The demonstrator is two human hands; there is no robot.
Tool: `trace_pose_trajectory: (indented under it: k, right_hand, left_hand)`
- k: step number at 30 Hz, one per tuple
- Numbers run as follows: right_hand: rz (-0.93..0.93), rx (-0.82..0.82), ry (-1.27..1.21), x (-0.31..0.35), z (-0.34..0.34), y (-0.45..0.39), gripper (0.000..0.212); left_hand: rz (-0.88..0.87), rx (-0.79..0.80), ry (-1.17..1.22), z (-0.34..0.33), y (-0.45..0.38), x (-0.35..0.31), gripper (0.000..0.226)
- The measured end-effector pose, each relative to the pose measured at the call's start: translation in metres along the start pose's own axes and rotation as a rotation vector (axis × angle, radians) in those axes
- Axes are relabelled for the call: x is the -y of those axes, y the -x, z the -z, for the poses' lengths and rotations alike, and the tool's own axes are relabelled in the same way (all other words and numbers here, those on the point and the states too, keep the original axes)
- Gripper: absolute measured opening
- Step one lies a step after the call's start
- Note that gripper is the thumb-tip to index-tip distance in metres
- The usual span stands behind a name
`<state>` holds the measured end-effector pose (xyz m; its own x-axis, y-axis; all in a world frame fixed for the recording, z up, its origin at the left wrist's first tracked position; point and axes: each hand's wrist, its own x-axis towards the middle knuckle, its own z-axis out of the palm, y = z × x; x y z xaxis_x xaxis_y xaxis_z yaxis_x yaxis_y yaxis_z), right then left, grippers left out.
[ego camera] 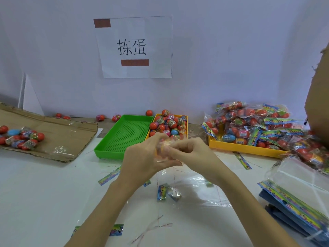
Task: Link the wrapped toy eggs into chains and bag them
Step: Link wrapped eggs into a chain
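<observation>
My left hand (142, 155) and my right hand (192, 154) meet above the middle of the table, both with fingers curled round a wrapped toy egg (164, 148) in clear plastic. The egg is mostly hidden by my fingers and blurred. Just behind my hands, a yellow tray (185, 117) is heaped with wrapped toy eggs (169, 124). A clear bag (188, 193) with a coloured header lies flat on the table below my hands.
An empty green tray (124, 134) stands left of the yellow one. Cardboard (58, 138) at the left carries loose eggs (21, 137). A second yellow tray (249, 148) at the right is piled with filled bags (258, 125). Stacked empty bags (299, 204) lie at the lower right.
</observation>
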<state>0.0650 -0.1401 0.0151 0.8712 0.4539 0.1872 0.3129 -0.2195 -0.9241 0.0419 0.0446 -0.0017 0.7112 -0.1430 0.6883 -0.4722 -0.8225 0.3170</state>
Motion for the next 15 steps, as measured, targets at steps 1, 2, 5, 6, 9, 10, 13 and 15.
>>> trace_pose_trajectory:
  k: [1, 2, 5, 6, 9, 10, 13, 15]
  right_hand:
    - [0.022, 0.036, 0.021, 0.001, 0.0, 0.001, 0.019]
    - [0.048, 0.053, 0.046, 0.001, -0.001, 0.002, 0.016]
    - [0.062, 0.051, 0.117, 0.0, 0.0, 0.002, 0.015]
    - [0.058, 0.047, 0.164, -0.001, 0.001, 0.001, 0.016]
    - [0.067, 0.011, 0.284, -0.001, 0.002, 0.001, 0.019]
    - [0.078, 0.0, 0.294, 0.0, 0.002, 0.002, 0.02]
    - [0.133, -0.006, 0.357, -0.001, 0.0, 0.003, 0.025]
    - [0.194, -0.067, 0.362, -0.002, 0.0, 0.001, 0.029]
  left_hand:
    - [-0.014, 0.003, -0.014, -0.001, 0.0, 0.001, 0.079]
    - [-0.018, 0.015, -0.018, -0.002, 0.001, 0.002, 0.08]
    - [-0.012, 0.08, 0.013, -0.005, 0.001, 0.009, 0.082]
    - [-0.005, 0.107, 0.041, -0.005, 0.0, 0.012, 0.081]
    - [0.052, 0.243, 0.245, -0.005, -0.002, 0.017, 0.072]
    - [0.071, 0.296, 0.332, -0.005, -0.004, 0.017, 0.065]
    - [0.086, 0.319, 0.466, -0.005, -0.005, 0.018, 0.042]
    - [0.117, 0.254, 0.481, -0.004, -0.006, 0.021, 0.035]
